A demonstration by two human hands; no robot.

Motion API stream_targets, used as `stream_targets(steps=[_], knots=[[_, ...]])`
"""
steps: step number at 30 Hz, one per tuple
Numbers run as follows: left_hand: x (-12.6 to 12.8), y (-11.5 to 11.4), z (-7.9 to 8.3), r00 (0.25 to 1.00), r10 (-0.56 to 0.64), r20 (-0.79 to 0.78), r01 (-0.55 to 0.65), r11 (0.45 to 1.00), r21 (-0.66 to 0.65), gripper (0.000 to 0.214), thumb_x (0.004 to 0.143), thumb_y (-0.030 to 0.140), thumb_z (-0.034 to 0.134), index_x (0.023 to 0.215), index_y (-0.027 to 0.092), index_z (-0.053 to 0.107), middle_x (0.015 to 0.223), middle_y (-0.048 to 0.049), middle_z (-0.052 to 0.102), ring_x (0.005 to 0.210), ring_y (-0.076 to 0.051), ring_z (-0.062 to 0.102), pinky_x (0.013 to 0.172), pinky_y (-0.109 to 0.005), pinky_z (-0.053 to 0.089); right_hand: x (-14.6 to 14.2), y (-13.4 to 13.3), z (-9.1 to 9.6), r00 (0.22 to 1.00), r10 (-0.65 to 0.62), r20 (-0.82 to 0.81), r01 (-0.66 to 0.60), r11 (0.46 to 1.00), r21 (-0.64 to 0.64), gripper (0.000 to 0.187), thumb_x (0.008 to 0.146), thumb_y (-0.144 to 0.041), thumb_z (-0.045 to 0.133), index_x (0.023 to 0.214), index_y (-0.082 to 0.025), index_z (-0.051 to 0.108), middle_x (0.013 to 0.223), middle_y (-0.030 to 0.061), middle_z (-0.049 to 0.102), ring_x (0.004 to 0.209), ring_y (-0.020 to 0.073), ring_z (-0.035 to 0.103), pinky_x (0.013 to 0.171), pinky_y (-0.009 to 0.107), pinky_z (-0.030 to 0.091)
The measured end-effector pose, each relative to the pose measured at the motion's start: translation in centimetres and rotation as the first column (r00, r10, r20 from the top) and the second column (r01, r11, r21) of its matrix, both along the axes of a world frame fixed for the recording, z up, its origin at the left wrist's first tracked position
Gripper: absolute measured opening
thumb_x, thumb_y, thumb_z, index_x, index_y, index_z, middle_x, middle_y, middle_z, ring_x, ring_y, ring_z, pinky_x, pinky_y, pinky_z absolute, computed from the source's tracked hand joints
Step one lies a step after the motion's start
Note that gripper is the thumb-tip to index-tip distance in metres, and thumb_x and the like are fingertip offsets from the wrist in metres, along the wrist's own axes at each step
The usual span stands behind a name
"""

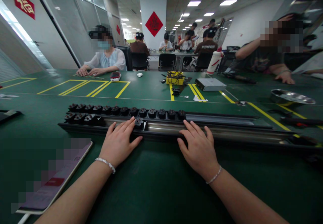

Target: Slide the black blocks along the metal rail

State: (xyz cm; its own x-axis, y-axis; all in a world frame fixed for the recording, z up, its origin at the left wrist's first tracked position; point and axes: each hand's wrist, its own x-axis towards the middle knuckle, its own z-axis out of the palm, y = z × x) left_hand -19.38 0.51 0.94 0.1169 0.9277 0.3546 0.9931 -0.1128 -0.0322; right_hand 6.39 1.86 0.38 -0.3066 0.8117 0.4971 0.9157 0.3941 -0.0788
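A long black rail [164, 128] with a shiny metal channel lies across the green table in front of me. My left hand [119, 139] rests on its near edge, fingers stretched out, fingertips beside a single black socket module [139, 123] in the channel. The thumb lies against the rail's front wall. My right hand [199, 146] is farther right, fingers spread, its fingertips on the same rail and nothing seen in its grasp. Several more modules [79, 117] sit at the left end of this channel. Behind runs a second rail [222, 118] holding a row of similar modules [142, 112].
A tablet-like screen [55, 180] lies at my near left. Farther back are a yellow box with cables [175, 78], a grey box [210, 84], a bottle [214, 62] and a metal bowl [292, 97]. People sit across the table [141, 86] and at my right.
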Motion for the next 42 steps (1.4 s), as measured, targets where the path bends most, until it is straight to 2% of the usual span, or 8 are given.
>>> stream_targets(steps=[9,16,24,36,42], knots=[[0.1,-0.1,0.1,1.0,0.0,-0.009,0.0,1.0,-0.028,0.055,0.082,0.049,0.037,0.131,0.024,0.038,0.139,-0.0043,0.04,0.12,-0.024,0.045,0.103,-0.046,0.025,-0.1,-0.1,-0.2,0.999,0.007,0.053,-0.007,1.0,-0.001,0.042,0.086,-0.035,0.04,0.126,-0.022,0.047,0.134,0.0058,0.046,0.125,0.025,0.036,0.103,0.051,0.018],[0.5,-0.3,0.0,1.0,-0.02,-0.024,0.02,1.0,0.004,0.058,0.082,0.047,0.037,0.132,0.017,0.037,0.139,-0.0083,0.04,0.122,-0.024,0.043,0.104,-0.044,0.025,-0.1,-0.1,-0.2,0.997,0.0,0.075,0.002,1.0,-0.014,0.044,0.085,-0.034,0.041,0.127,-0.021,0.045,0.136,0.0053,0.043,0.127,0.0251,0.033,0.104,0.052,0.016],[0.7,-0.2,0.0,1.0,-0.018,-0.008,0.018,1.0,-0.01,0.056,0.082,0.047,0.037,0.132,0.022,0.037,0.14,-0.0057,0.039,0.116,-0.025,0.048,0.101,-0.045,0.027,-0.1,-0.1,-0.3,0.998,0.004,0.068,-0.005,1.0,0.007,0.043,0.084,-0.033,0.042,0.125,-0.022,0.047,0.135,0.0068,0.045,0.125,0.0263,0.035,0.102,0.053,0.018],[0.9,-0.2,0.1,1.0,-0.006,-0.031,0.006,1.0,-0.019,0.056,0.082,0.047,0.038,0.132,0.024,0.036,0.141,-0.0023,0.038,0.109,-0.028,0.051,0.099,-0.05,0.027,-0.2,-0.2,-0.1,0.997,-0.008,0.071,0.01,1.0,-0.029,0.047,0.084,-0.033,0.043,0.129,-0.021,0.043,0.136,0.0045,0.043,0.127,0.025,0.032,0.105,0.052,0.015],[1.1,-0.2,0.2,0.999,0.017,-0.032,-0.018,1.0,-0.017,0.053,0.081,0.046,0.039,0.13,0.025,0.04,0.14,-0.0027,0.04,0.106,-0.027,0.052,0.098,-0.049,0.028,-0.3,-0.2,-0.2,0.998,-0.014,0.059,0.016,1.0,-0.023,0.047,0.084,-0.032,0.041,0.13,-0.019,0.042,0.136,0.0046,0.043,0.127,0.0245,0.033,0.104,0.05,0.017]])
